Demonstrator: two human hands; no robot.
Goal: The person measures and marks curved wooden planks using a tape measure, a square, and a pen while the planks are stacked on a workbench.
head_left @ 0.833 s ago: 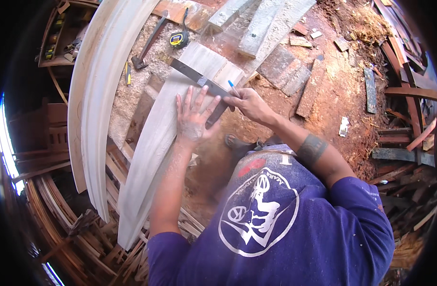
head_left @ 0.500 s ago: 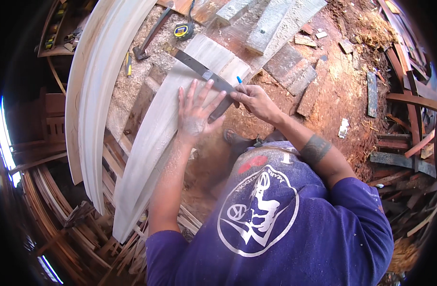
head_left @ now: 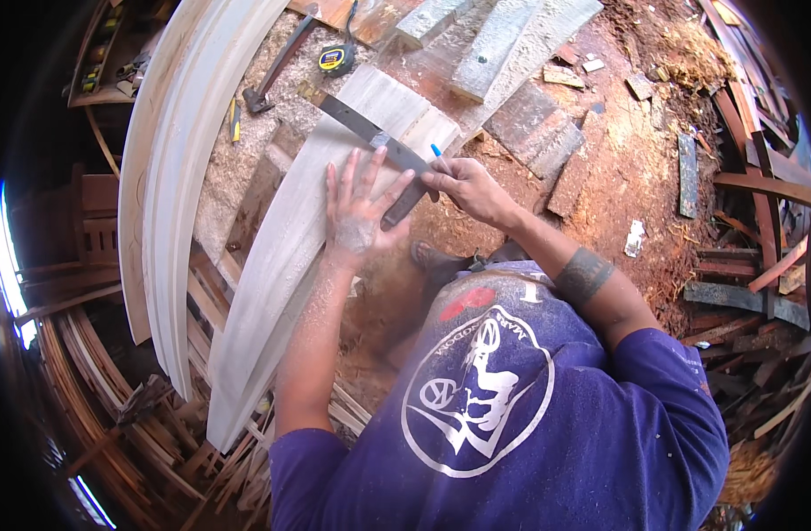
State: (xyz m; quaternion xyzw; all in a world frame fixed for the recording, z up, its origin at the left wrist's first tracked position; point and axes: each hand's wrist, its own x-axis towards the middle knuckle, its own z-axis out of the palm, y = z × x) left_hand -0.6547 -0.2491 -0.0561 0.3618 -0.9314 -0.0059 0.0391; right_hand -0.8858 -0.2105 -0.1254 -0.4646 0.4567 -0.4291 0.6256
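A curved, pale board (head_left: 281,234), as I viewed it remotely, ran from 11 o'clock down to between 7 and 8 o'clock, with a dark square (head_left: 357,119) laid across its upper part toward 11 o'clock. The left hand (head_left: 357,208), between 10 and 11 o'clock, rested flat with its grip spread wide, its fingers on the board by the blade and its thumb near the lower end of the stock. The right hand (head_left: 475,190), between 1 and 2 o'clock, had a narrow grip, holding a blue-ended pen (head_left: 437,152) at the square's corner; the pen's lower end was hidden, so I could not tell whether it met the wood. I judged the placing of the square to be done, or nearly so, since the blade spanned the board. I made out no pen line beside it, and therefore could not tell how much pen work was finished or left. Farther out at 11 o'clock, a tape measure (head_left: 336,59) and a hammer (head_left: 286,57) lay unheld.
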